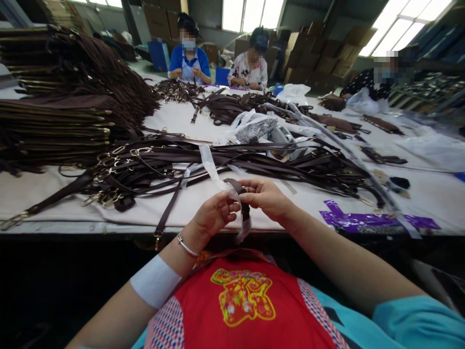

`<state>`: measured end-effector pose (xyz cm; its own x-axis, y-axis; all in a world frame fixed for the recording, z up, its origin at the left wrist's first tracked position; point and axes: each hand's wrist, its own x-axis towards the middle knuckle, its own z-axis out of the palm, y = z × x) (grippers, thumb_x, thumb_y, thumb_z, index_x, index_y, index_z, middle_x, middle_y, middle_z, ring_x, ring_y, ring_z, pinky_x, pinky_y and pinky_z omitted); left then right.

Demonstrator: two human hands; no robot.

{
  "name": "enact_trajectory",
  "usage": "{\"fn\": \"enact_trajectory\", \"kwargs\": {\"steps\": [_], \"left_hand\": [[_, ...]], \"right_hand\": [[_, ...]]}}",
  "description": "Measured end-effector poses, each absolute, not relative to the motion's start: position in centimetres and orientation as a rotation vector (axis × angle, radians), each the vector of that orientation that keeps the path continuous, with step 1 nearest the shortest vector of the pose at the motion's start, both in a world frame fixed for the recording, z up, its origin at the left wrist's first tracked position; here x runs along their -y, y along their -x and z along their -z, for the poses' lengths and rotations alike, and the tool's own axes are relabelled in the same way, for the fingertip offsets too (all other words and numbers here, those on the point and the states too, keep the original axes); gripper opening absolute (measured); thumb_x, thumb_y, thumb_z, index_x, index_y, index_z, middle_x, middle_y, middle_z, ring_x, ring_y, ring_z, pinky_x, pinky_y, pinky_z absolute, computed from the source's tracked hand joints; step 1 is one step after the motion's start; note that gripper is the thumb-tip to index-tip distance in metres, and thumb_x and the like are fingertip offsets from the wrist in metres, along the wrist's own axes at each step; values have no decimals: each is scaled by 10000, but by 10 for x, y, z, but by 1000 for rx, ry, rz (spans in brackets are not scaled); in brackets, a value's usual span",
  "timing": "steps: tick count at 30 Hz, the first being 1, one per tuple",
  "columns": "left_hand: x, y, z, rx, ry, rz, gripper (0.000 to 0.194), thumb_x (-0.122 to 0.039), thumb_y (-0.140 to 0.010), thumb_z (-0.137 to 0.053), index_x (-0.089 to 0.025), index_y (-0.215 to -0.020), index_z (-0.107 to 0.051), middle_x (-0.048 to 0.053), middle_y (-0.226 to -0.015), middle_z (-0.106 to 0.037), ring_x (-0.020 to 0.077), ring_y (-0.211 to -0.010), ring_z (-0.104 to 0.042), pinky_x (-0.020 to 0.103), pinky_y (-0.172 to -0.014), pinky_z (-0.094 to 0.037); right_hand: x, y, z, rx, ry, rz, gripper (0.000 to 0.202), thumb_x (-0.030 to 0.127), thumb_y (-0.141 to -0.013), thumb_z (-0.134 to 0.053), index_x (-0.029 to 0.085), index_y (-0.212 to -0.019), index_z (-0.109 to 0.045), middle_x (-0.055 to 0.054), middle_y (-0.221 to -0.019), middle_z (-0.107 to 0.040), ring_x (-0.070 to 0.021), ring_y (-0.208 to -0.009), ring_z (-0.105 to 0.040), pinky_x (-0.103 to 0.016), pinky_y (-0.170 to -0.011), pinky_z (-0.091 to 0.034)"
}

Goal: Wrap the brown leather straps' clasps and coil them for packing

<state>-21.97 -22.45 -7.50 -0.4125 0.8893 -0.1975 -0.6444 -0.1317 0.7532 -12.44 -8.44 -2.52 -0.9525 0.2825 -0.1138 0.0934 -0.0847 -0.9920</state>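
Observation:
Just past the table's near edge, both my hands hold one dark brown strap (245,208), which is folded into a loop. My left hand (217,213) has its fingers curled on the strap and on a whitish translucent strip (209,162) that reaches up over the pile behind. My right hand (263,196) pinches the strap's upper part between thumb and fingers. Part of the strip also hangs below the loop. Close behind my hands lies a long bundle of dark brown straps (232,162) with gold-coloured metal clasps (112,196) at its left end.
High stacks of dark brown pieces (54,128) stand at the left. Clear plastic wrapping (254,128) lies behind the bundle. A purple plastic strip (363,220) is on the table's right front. Several people sit across the table, one in a blue top (189,63).

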Motion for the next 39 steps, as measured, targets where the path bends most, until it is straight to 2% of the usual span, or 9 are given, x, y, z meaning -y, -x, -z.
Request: {"fn": "enact_trajectory", "kwargs": {"steps": [4,7,11,18,24,28,31,34,39], "left_hand": [[217,228,68,-1397,-495,-1762,325,-446,-751,-723,-126,-717,-672,33,-642,-607,106,-545,-514,207,-482,-393],[216,234,57,-1636,-691,-1740,340,-443,-796,-677,-123,-678,-685,44,-625,-627,116,-543,-520,225,-493,-402],[218,245,41,-1574,-700,-1905,357,-461,-803,-673,-134,-659,-677,26,-598,-609,99,-521,-494,215,-485,-374],[216,242,37,-1406,-436,-1996,310,-438,-731,-745,-140,-720,-660,15,-638,-623,78,-477,-481,197,-447,-370],[220,226,42,-1533,-655,-1863,367,-481,-786,-680,-137,-663,-643,1,-553,-566,93,-464,-471,221,-453,-379],[225,218,40,-1651,-794,-1745,378,-465,-835,-622,-141,-642,-645,0,-529,-554,104,-466,-478,225,-458,-369],[228,219,40,-1705,-836,-1691,379,-456,-837,-622,-142,-626,-653,12,-544,-578,113,-500,-500,227,-489,-387],[230,231,42,-1758,-718,-1811,376,-489,-796,-671,-130,-688,-703,39,-635,-648,129,-582,-553,233,-555,-438],[232,258,48,-1584,-234,-2109,408,-536,-717,-745,-145,-807,-668,26,-717,-673,160,-640,-629,306,-621,-549]], "right_hand": [[77,117,20,2056,420,-2156,293,367,-665,-818,138,-819,-720,23,-623,-610,-78,-527,-434,-230,-516,-328],[73,115,11,2089,373,-2108,281,383,-671,-821,147,-752,-692,28,-618,-598,-95,-565,-479,-241,-566,-377],[73,115,14,2239,293,-1980,280,396,-684,-812,150,-744,-692,-5,-692,-656,-142,-647,-564,-274,-631,-437],[79,112,37,2427,209,-1808,238,380,-733,-783,160,-774,-704,-9,-737,-674,-159,-694,-584,-283,-660,-454],[72,117,24,2055,333,-2341,414,517,-690,-793,142,-832,-689,-27,-715,-669,-117,-582,-535,-225,-521,-388],[66,133,4,1732,498,-2552,495,615,-742,-706,147,-903,-683,-43,-709,-673,-131,-592,-572,-221,-497,-390],[63,147,-11,1661,481,-2469,480,622,-786,-672,151,-879,-666,11,-557,-576,-115,-503,-523,-238,-502,-412],[65,152,-18,1659,394,-2286,439,578,-725,-764,169,-809,-629,67,-485,-485,-83,-422,-438,-228,-455,-371],[79,133,-7,2057,387,-2074,396,522,-730,-772,148,-724,-641,31,-506,-559,-83,-432,-463,-214,-425,-348]]}}
